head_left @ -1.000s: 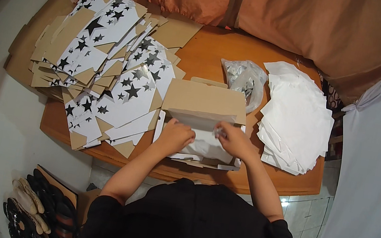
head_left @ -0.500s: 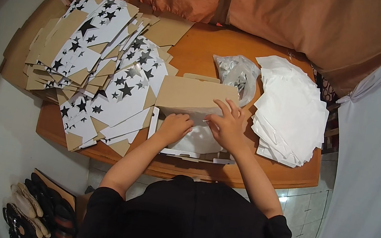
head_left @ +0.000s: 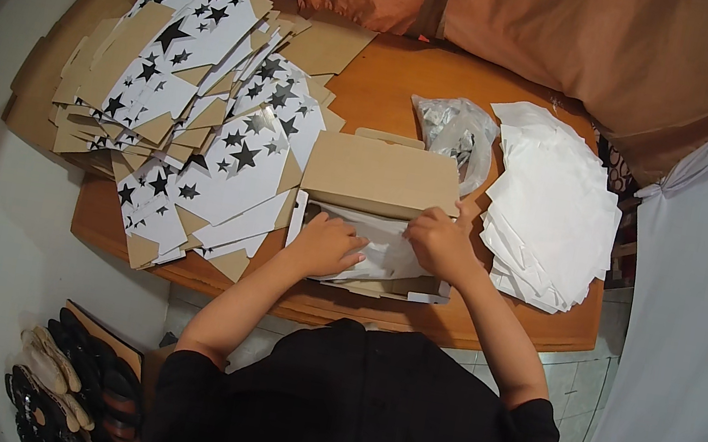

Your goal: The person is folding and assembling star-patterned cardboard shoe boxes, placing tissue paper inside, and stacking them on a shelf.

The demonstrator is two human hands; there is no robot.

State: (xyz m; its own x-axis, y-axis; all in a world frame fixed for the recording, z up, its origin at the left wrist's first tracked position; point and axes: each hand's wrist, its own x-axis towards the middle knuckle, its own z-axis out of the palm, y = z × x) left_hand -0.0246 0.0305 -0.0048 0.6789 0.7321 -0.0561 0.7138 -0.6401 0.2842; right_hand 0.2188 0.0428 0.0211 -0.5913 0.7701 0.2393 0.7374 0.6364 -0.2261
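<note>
An open cardboard box [head_left: 361, 290] stands before me at the table's front, its brown lid [head_left: 381, 171] raised along the far side. Inside lies a thin white paper sheet [head_left: 381, 254] that covers most of the contents; what is under it I cannot make out. My left hand [head_left: 327, 245] rests on the sheet's left part, fingers stretched toward the middle. At the box's right end, my right hand [head_left: 441, 243] has its fingers curled in on the paper's edge, with one finger sticking up near the lid's corner.
Flat star-printed cardboard blanks [head_left: 241, 141] are heaped on the left. Behind the box lies a clear plastic bag [head_left: 462, 136] with grey contents. A stack of white paper sheets [head_left: 553, 207] fills the right of the wooden table [head_left: 387, 77]. Several shoes [head_left: 78, 386] sit at lower left.
My right hand has come down from its raised pinch to the box's right end, lowering the paper. The left hand's fingers have spread out over the sheet. The view has shifted slightly.
</note>
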